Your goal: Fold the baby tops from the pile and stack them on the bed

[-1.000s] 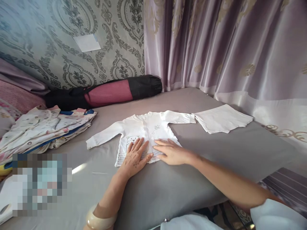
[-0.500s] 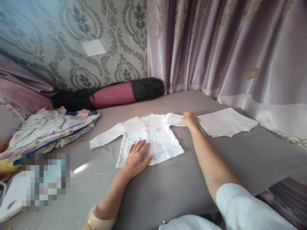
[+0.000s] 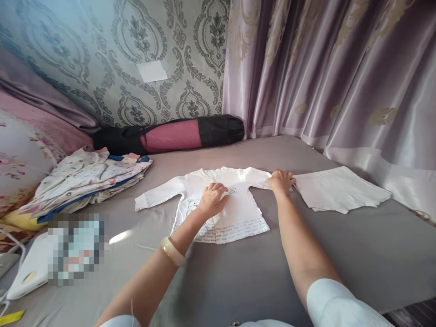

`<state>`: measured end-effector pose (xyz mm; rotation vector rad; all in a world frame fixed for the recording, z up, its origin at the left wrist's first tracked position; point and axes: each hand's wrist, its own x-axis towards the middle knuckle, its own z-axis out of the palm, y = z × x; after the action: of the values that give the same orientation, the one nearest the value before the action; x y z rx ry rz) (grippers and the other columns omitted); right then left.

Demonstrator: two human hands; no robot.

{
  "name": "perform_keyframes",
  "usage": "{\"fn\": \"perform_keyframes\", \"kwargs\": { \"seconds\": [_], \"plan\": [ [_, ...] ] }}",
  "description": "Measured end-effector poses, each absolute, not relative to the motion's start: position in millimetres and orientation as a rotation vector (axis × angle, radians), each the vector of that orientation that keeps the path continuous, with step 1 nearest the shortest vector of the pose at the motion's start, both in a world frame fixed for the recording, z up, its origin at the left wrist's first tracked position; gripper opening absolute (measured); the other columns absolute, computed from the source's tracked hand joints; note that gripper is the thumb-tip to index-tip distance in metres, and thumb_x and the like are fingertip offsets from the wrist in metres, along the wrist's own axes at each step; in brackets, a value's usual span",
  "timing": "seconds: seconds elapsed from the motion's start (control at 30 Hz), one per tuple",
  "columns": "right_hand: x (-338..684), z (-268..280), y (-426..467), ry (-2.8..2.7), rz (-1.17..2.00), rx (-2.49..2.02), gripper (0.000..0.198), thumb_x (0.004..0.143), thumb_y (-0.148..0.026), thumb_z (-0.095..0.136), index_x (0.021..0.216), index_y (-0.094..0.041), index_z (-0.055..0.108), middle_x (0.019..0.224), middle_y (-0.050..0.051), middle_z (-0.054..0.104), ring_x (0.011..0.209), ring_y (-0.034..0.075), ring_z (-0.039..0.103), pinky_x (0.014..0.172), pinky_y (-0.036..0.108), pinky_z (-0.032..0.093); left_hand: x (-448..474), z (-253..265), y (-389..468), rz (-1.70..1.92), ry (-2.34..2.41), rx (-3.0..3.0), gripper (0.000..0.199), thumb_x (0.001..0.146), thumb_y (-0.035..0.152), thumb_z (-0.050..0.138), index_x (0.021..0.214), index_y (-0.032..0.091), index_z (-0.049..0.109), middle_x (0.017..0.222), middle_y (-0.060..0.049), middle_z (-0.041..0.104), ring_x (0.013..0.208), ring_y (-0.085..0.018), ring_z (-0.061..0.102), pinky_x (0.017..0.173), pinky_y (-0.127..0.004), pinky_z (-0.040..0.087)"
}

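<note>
A small white long-sleeved baby shirt [image 3: 243,209] lies spread flat, front up, with a bear print and lines of lettering along its hem. Over the middle of its chest is my left hand [image 3: 214,200], fingers loosely bent and apart, gripping nothing; it partly covers the front. At the end of the right-hand sleeve, my right hand [image 3: 281,180] has its fingers bent down over the cuff, which they hide. Just beyond that hand lies a white folded garment [image 3: 342,190], flat on the grey sheet.
The grey bedsheet [image 3: 245,274] runs beneath everything. A pile of folded clothes [image 3: 88,175] sits at the left, near a white device [image 3: 37,261] and a blurred-out item [image 3: 80,250]. A black and pink rolled bag [image 3: 172,135] lies against the wall, beside purple curtains [image 3: 293,72].
My left hand has moved up from the shirt's hem to its chest, its fingers now more bent. My right hand stays at the cuff. The view has shifted slightly.
</note>
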<state>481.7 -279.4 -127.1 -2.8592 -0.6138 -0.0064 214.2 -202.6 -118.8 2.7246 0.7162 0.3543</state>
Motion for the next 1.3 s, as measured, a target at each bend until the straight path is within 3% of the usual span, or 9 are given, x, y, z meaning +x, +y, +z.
{"fn": "perform_keyframes", "kwargs": {
  "seconds": [0.2,0.27,0.4,0.5,0.7,0.83,0.97,1.13,1.3],
  "plan": [
    [487.2,-106.0,-280.7,-0.722,0.099,-2.773,0.041,0.077,-0.013,0.053,0.116,-0.012,0.066,0.118,0.02,0.066,0.119,0.033,0.056,0.107,0.051,0.028,274.1,-134.8,-173.4,0.246,0.512,2.742,0.044,0.093,0.031,0.048,0.134,0.016,0.053,0.147,-0.013,0.05,0.143,-0.028,0.036,0.118,-0.044,0.03],
    [489.8,-94.1,-283.6,-0.766,0.132,-2.718,0.039,0.075,-0.011,0.053,0.111,-0.015,0.067,0.111,0.017,0.069,0.112,0.031,0.061,0.105,0.048,0.032,289.8,-141.9,-165.8,0.183,0.514,2.743,0.05,0.093,0.036,0.048,0.138,0.015,0.049,0.153,-0.014,0.042,0.146,-0.03,0.029,0.12,-0.044,0.025],
    [495.7,-75.2,-293.4,-0.807,0.195,-2.436,0.023,0.076,-0.018,0.056,0.095,-0.018,0.068,0.097,0.01,0.071,0.095,0.025,0.065,0.083,0.034,0.046,306.1,-151.9,-155.6,0.096,0.591,2.692,0.059,0.095,0.048,0.042,0.146,0.018,0.039,0.159,-0.012,0.034,0.149,-0.031,0.023,0.121,-0.049,0.02],
    [494.5,-67.0,-298.5,-0.755,0.329,-2.067,0.016,0.075,-0.024,0.059,0.088,-0.017,0.067,0.083,0.005,0.069,0.077,0.018,0.064,0.068,0.027,0.048,307.0,-149.8,-152.5,0.045,0.6,2.678,0.066,0.095,0.054,0.04,0.15,0.018,0.034,0.161,-0.013,0.029,0.15,-0.031,0.019,0.121,-0.049,0.017],
    [481.1,-56.3,-293.2,-0.534,0.622,-1.513,0.031,0.059,-0.028,0.079,0.085,-0.018,0.067,0.071,-0.001,0.069,0.062,0.015,0.064,0.058,0.026,0.051,304.0,-134.2,-147.9,-0.063,0.587,2.667,0.087,0.085,0.075,0.042,0.153,0.023,0.029,0.163,-0.015,0.021,0.15,-0.037,0.014,0.118,-0.057,0.015],
    [469.2,-52.6,-282.6,-0.492,0.715,-1.358,0.037,0.053,-0.027,0.086,0.084,-0.02,0.066,0.069,-0.003,0.068,0.062,0.014,0.064,0.06,0.026,0.052,307.4,-130.8,-144.6,-0.076,0.609,2.685,0.101,0.074,0.086,0.045,0.154,0.027,0.025,0.163,-0.014,0.021,0.147,-0.042,0.014,0.116,-0.061,0.015],
    [446.0,-50.8,-267.3,-0.48,0.802,-1.252,0.031,0.058,-0.023,0.084,0.083,-0.02,0.066,0.073,-0.003,0.069,0.064,0.013,0.064,0.061,0.025,0.052,313.9,-125.8,-142.4,-0.083,0.631,2.703,0.107,0.066,0.088,0.051,0.153,0.03,0.028,0.159,-0.015,0.026,0.143,-0.046,0.018,0.112,-0.064,0.019],
    [415.4,-56.5,-247.0,-0.408,0.942,-1.176,0.016,0.07,-0.014,0.076,0.081,-0.019,0.065,0.074,-0.002,0.069,0.065,0.011,0.064,0.059,0.021,0.052,319.0,-117.9,-141.5,-0.053,0.682,2.684,0.106,0.061,0.081,0.065,0.147,0.026,0.038,0.147,-0.016,0.041,0.134,-0.044,0.033,0.111,-0.061,0.024],
    [401.2,-67.4,-237.0,-0.366,1.041,-1.154,0.014,0.075,-0.008,0.071,0.081,-0.018,0.065,0.074,-0.001,0.07,0.068,0.012,0.066,0.061,0.022,0.053,311.0,-118.7,-142.4,-0.028,0.724,2.636,0.098,0.067,0.065,0.071,0.149,0.027,0.033,0.149,-0.014,0.042,0.138,-0.042,0.03,0.113,-0.06,0.023]
  ]
}}
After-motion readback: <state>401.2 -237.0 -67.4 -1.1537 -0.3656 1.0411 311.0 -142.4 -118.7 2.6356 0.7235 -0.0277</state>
